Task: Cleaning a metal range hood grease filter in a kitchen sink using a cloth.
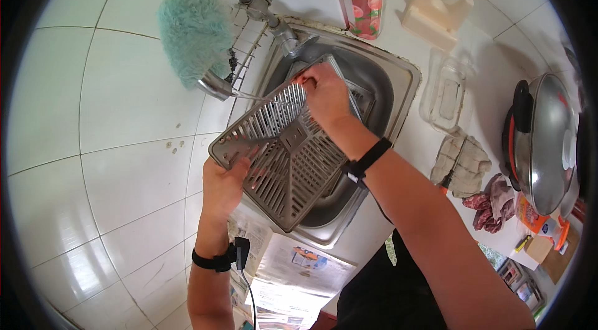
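Note:
A slotted metal drain tray is held tilted above a stainless steel sink. My left hand grips its lower left corner, with the fingers behind the slots. Near the tray's top end, my right hand lies on its surface with fingers curled; whether something small is between them cannot be told. A thin stream of water runs onto the tray from the metal faucet, whose spout is wrapped in a fluffy turquoise cover. Beneath the tray, another metal piece sits in the basin, partly hidden.
A pink bottle and a cream plastic holder stand behind the sink. To the right are a clear dish, folded cloths and a lidded pan. A wire rack lies by the faucet; printed paper is in front.

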Motion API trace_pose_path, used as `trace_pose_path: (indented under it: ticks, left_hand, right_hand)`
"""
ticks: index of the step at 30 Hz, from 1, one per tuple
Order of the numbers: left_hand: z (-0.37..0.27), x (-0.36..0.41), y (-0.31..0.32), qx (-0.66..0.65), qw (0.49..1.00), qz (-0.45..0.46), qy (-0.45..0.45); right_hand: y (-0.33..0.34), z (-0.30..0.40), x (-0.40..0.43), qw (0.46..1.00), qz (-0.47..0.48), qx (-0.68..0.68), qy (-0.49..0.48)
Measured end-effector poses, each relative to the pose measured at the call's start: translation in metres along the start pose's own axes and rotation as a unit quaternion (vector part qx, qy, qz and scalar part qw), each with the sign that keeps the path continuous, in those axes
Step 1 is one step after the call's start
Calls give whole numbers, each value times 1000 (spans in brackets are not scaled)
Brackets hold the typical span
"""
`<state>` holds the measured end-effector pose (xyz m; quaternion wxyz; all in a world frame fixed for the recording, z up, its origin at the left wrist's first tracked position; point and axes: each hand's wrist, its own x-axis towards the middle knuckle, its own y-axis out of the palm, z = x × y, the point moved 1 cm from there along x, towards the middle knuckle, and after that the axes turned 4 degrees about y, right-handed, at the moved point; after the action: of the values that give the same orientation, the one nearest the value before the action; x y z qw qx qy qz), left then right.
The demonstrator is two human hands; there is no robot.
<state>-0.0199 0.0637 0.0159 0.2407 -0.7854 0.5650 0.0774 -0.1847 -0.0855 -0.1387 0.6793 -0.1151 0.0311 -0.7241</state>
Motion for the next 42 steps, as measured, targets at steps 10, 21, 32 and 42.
trace_pose_path:
  ticks: [10,21,32,42]
  left_hand:
    - [12,3,-4,18,999,43,1]
    - [17,1,1,89,994,8,65]
    - [21,-4,9,81,991,-5,110]
    - [31,-9,11,30,995,-16,90]
  right_hand:
    - [17,85,-51,977,78,123,-157]
    - [8,93,-58,991,77,76,-78]
    - [16,101,-87,976,132,75,-158]
    - [2,102,-66,978,87,116,-147]
